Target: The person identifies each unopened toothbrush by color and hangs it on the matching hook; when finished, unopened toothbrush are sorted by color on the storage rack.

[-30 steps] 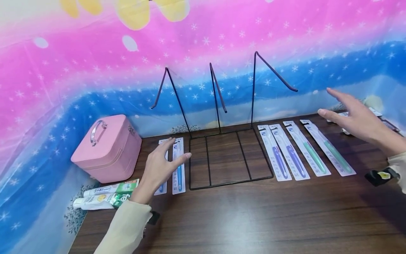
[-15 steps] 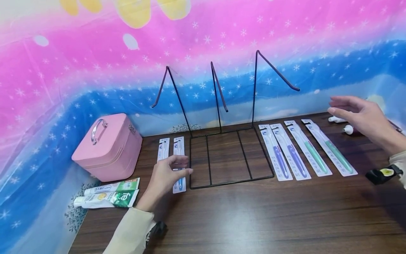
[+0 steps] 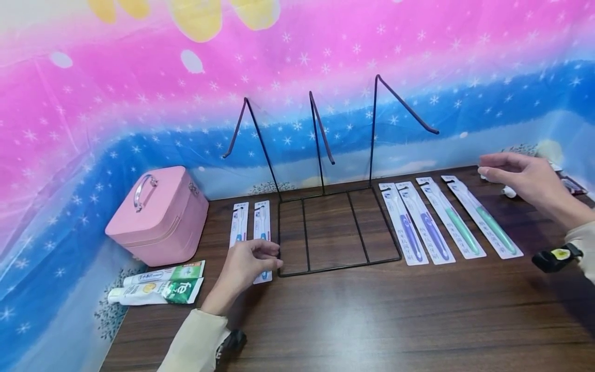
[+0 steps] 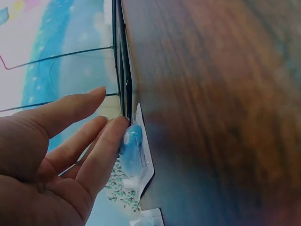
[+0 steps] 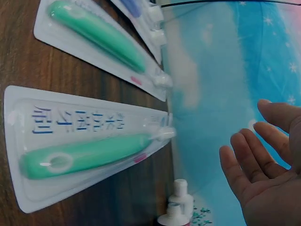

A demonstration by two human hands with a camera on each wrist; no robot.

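Note:
My left hand (image 3: pixel 244 266) hangs over the lower part of a packaged blue toothbrush (image 3: pixel 262 219), fingertips right at the left edge of a black wire rack (image 3: pixel 373 134). In the left wrist view the thumb stands apart from the relaxed fingers, which come close beside the blue toothbrush pack (image 4: pixel 133 150); nothing is gripped. A second blue toothbrush (image 3: pixel 239 222) lies to its left. My right hand (image 3: pixel 530 178) hovers over tubes with white caps (image 3: pixel 509 191) at the far right, partly hiding them. In the right wrist view its fingers are loosely bent, holding nothing, beyond a green toothbrush pack (image 5: pixel 89 155).
Right of the rack lie two purple toothbrushes (image 3: pixel 409 232) and two green toothbrushes (image 3: pixel 457 227) in packs. A pink case (image 3: pixel 155 217) stands at the left, with two toothpaste tubes (image 3: pixel 158 289) before it. A patterned cloth (image 3: pixel 325 41) closes off the back of the wooden table (image 3: pixel 353 320).
My left hand has moved down and slightly right, uncovering the tops of the blue toothbrush packs. The right hand has lowered, and the fingers of both hands have bent closer to their thumbs.

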